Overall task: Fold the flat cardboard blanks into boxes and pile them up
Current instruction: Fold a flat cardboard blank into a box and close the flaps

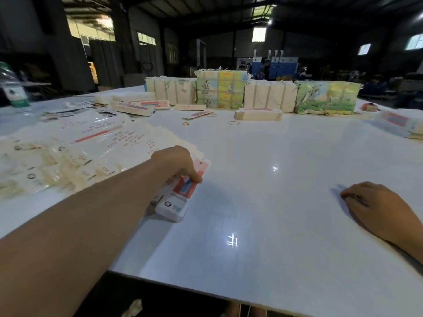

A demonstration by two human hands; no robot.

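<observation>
Left hand (176,163) outstretched, fingers curled down; right hand (375,202) resting, loosely curled.

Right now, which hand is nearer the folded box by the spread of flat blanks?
Left. The left hand is on the folded box, fingertips on its top. The right hand rests on the bare table, well off to the box's right.

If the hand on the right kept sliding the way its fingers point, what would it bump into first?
The right hand points left across bare table. The first thing in that line looks like the folded box under the left hand, though depth is hard to judge.
</observation>
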